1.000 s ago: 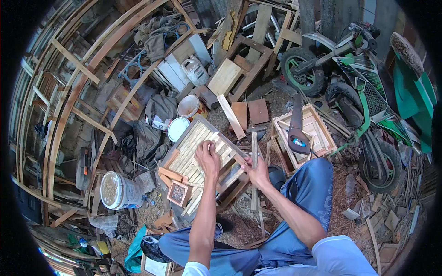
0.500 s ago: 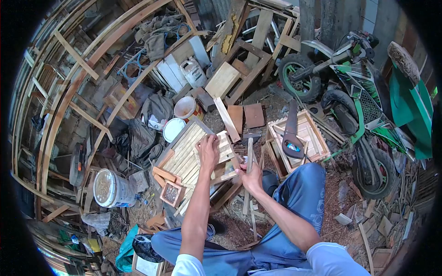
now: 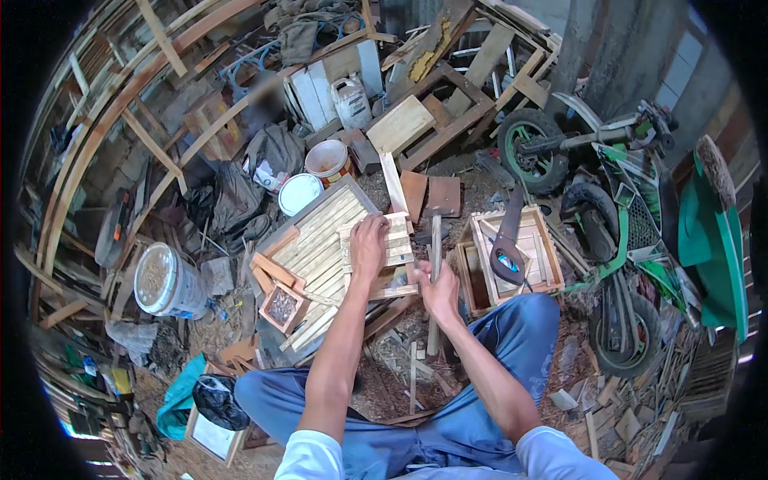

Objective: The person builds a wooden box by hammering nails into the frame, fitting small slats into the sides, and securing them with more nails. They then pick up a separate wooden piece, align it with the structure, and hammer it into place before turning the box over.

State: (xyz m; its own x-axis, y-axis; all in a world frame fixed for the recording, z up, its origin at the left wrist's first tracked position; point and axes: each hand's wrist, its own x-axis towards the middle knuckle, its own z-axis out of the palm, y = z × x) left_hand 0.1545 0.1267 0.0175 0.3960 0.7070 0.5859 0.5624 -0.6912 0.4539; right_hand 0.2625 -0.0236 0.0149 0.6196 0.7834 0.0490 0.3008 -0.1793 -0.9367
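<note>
A small slatted wooden box (image 3: 400,254) of pale strips rests tilted on a larger slatted panel (image 3: 316,254) before me. My left hand (image 3: 369,250) lies over its top, fingers curled against the slats. Beside the box's right end, my right hand (image 3: 439,293) is closed around the wooden handle of a hammer (image 3: 435,240), held upright with its head pointing away from me. A little wooden tray (image 3: 300,320) of small metal pieces, likely nails, sits at the panel's lower left corner. Whether my left fingertips pinch anything small is hidden.
A handsaw (image 3: 507,250) lies across another wooden box (image 3: 550,248) on the right. A green motorbike (image 3: 624,232) stands beyond it. Buckets (image 3: 328,162) stand behind the panel, and a larger bucket (image 3: 170,282) is at left. Wood scraps litter the ground.
The camera view has shifted, so the surroundings sit differently in the picture. My left hand stays on the box; my right hand still grips the hammer, its head now seen more end-on.
</note>
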